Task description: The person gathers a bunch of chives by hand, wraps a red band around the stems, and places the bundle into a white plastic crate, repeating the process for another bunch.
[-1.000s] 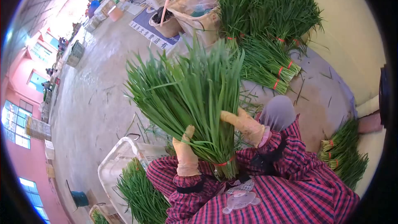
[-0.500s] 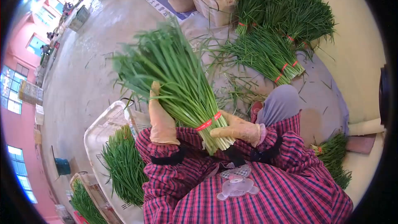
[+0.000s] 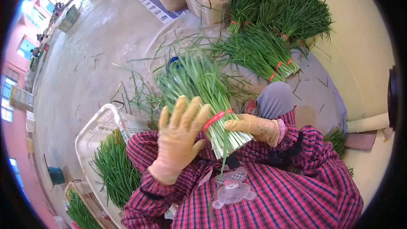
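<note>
A thick bundle of garlic chives [image 3: 202, 82] is held above my lap, its pale cut ends facing me and its leaf tips blurred. Around its lower stems runs a red band [image 3: 217, 118]. My right hand [image 3: 256, 128], in a cream glove, grips the bundle by the banded end, thumb on top. On the other side, my gloved left hand [image 3: 180, 138] is open with fingers spread, its fingertips overlapping the stems in this view. One loose green blade [image 3: 226, 142] hangs down across the cut ends.
Banded chive bundles [image 3: 280, 12] are piled at upper right. A white crate [image 3: 101, 121] with chives stands at left, another crate [image 3: 80, 186] below it. Farther off are a large basket [image 3: 207, 4] and a bucket [image 3: 171, 1]. Loose blades litter the floor [image 3: 110, 55].
My left hand has come away from supporting the leaves and now spreads open near the band. The bundle has tipped, turning its cut ends toward me; a loose blade now hangs from it.
</note>
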The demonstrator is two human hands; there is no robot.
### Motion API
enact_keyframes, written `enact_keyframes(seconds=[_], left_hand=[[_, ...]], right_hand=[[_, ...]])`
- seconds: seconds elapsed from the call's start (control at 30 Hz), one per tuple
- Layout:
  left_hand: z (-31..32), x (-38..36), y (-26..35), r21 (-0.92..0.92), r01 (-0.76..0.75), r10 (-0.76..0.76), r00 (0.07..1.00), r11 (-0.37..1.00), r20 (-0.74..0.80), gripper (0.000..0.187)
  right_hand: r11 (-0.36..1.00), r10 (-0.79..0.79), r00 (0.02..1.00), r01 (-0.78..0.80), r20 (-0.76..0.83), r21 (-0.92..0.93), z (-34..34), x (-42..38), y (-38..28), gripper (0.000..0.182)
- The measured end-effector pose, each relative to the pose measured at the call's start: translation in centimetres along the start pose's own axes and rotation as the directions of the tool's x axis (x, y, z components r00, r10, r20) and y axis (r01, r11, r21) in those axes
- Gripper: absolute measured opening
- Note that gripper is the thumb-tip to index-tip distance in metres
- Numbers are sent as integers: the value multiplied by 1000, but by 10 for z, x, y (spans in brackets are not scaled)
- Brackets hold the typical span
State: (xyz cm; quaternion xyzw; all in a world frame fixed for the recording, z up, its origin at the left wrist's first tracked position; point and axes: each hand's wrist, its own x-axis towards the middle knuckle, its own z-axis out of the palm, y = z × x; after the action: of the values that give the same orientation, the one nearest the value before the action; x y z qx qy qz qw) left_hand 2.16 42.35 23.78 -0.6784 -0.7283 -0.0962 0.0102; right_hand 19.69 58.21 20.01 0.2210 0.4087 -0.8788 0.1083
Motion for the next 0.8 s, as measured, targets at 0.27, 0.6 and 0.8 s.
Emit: enact_keyframes(seconds=[0.27, 0.6, 0.8], left_hand=[[24, 30, -19, -293, -213, 121, 946, 932, -301, 84], [22, 30, -18, -979, 204, -367, 911, 5, 188, 51], [22, 34, -28, -975, 218, -472, 864, 38, 174, 51]], right_hand=[[981, 56, 928, -119, 368, 151, -8, -8, -25, 75], [583, -739, 666, 706, 97, -402, -5, 42, -56, 57], [611, -514, 826, 543, 234, -576, -18, 61, -55, 97]])
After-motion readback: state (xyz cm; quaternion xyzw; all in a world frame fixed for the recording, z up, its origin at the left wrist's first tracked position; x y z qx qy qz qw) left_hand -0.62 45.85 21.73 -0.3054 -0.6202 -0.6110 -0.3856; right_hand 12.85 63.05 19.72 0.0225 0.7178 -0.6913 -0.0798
